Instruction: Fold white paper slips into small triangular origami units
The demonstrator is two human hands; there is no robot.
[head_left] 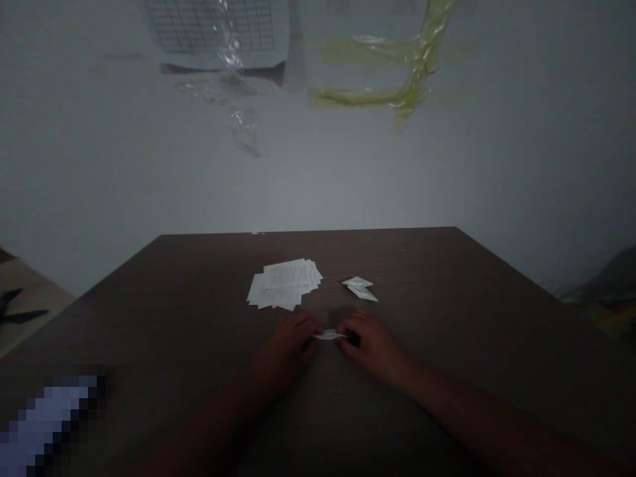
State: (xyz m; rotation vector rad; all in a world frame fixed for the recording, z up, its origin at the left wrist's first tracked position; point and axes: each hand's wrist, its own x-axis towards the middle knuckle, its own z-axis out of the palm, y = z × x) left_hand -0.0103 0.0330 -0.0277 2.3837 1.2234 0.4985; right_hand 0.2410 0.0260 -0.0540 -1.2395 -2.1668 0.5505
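Between my two hands is a small folded strip of printed paper point(328, 334), close to the tabletop. My left hand point(297, 332) pinches its left end, and my right hand point(366, 339) pinches the right end. The fingers of both hands hide the ends of the paper. Just beyond my right hand lies a folded paper plane point(361, 288), pale, with its pointed nose to the left. Past my left hand, a loose, fanned pile of printed paper sheets point(284, 285) rests on the table.
The dark brown table point(199, 265) meets a pale wall point(348, 179) at its far edge. A gridded sheet point(213, 30) and yellowish tape point(368, 97) are stuck to the wall. At the lower left is a pixelated, bluish rectangular patch point(47, 417).
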